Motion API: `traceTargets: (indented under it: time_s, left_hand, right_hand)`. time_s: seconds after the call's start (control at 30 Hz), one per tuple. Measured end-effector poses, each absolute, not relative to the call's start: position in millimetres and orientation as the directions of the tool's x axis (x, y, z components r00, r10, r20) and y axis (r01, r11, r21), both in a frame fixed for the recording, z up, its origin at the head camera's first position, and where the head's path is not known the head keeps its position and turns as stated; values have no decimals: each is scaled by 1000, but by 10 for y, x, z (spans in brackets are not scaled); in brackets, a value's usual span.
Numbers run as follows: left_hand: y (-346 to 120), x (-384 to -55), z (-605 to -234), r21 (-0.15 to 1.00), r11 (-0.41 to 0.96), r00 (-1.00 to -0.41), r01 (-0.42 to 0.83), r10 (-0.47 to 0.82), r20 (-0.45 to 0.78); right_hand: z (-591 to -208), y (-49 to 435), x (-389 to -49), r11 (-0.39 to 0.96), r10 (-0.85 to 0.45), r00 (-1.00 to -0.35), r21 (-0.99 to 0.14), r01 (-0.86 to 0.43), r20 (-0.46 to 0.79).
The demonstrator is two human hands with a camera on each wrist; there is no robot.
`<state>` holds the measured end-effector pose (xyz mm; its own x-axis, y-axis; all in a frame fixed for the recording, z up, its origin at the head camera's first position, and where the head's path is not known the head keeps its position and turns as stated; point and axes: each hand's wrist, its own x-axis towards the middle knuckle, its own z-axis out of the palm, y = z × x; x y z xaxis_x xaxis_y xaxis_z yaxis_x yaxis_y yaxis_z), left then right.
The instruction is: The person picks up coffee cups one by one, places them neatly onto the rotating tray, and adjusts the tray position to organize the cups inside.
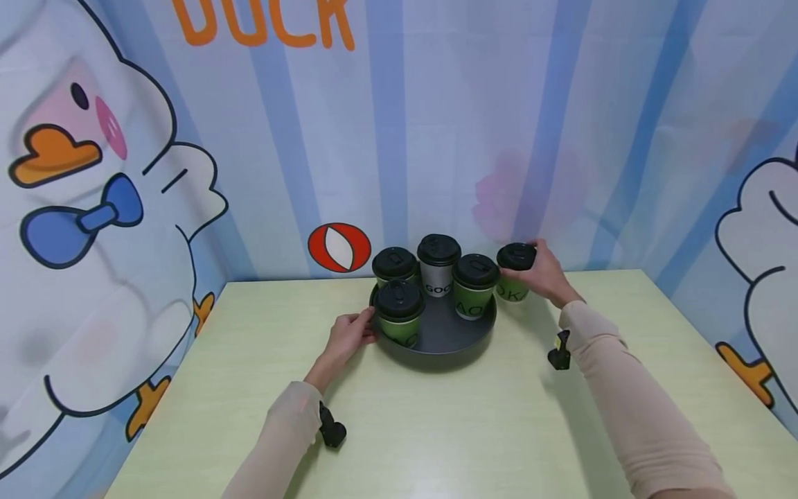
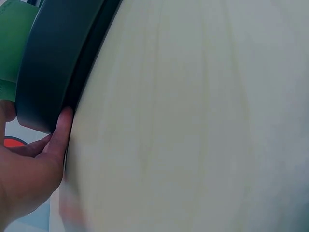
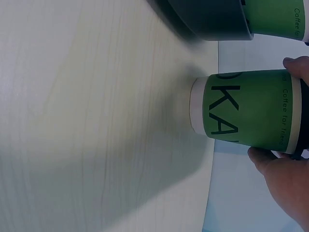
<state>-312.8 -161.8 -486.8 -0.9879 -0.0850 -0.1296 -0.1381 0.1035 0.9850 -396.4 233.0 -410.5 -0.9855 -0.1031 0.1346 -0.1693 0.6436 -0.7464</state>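
Observation:
A round dark tray [image 1: 445,336] sits on the table with several black-lidded paper coffee cups standing on it. Among these are a white cup [image 1: 434,277] at the back, a green cup [image 1: 470,301] at the right and another green cup [image 1: 400,329] at the front left. My left hand [image 1: 349,337] grips the tray's left rim, thumb and fingers on either side of its wall [image 2: 53,58]. Just outside the tray's right side, my right hand [image 1: 544,276] holds a green coffee cup [image 3: 248,108] upright near its black lid. Whether that cup's base touches the table I cannot tell.
The pale wooden table [image 1: 436,430] ends at a cartoon-printed backdrop [image 1: 430,125] close behind the cups. One more lidded cup [image 1: 395,263] stands at the tray's back left, partly hidden by the front one. Black devices are strapped at both wrists.

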Motion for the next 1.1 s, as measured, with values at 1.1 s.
traceTargets:
  time_s: [1.1]
  left_hand:
    - [-1633,-3138,-4860,983,135,-991,-120,-82,-110]
  right_hand:
    - [-4211,2403,-3873,626,-112,-984,-759,-179,139]
